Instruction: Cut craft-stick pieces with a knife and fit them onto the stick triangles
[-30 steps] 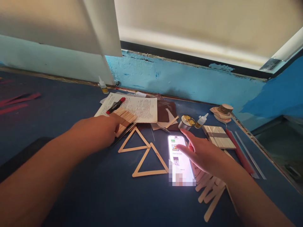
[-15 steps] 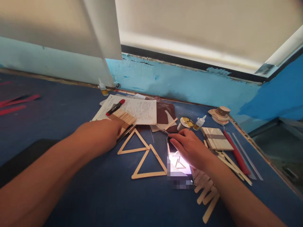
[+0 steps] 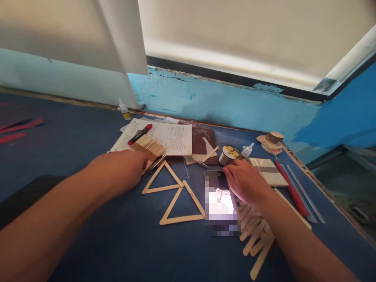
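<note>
My left hand (image 3: 125, 168), fingers curled and mostly hidden, is at a banded bundle of craft sticks (image 3: 149, 147) and some thin dark tools (image 3: 152, 166). My right hand (image 3: 245, 180) has its fingers drawn together at the upper right edge of a phone (image 3: 216, 178); what is under the fingertips cannot be made out. The lit phone screen shows a stick figure, partly pixelated. Left of the phone, two triangles of craft sticks lie flat, an upper triangle (image 3: 161, 190) and a lower triangle (image 3: 182, 218), meeting at a corner. A thread spool (image 3: 226, 157) stands just beyond my right hand.
Handwritten paper (image 3: 176, 143) carries a red-capped marker (image 3: 140, 134). Small glue bottles stand at the back left (image 3: 125, 109) and beside the spool (image 3: 246, 150). Right are another stick bundle (image 3: 272, 172), loose craft sticks (image 3: 257, 239), a red rod (image 3: 293, 192) and wood slices (image 3: 272, 143).
My right hand has shifted right, off the top of the phone screen to its right edge, beside the spool. My left hand stays at the stick bundle. The view has shifted slightly.
</note>
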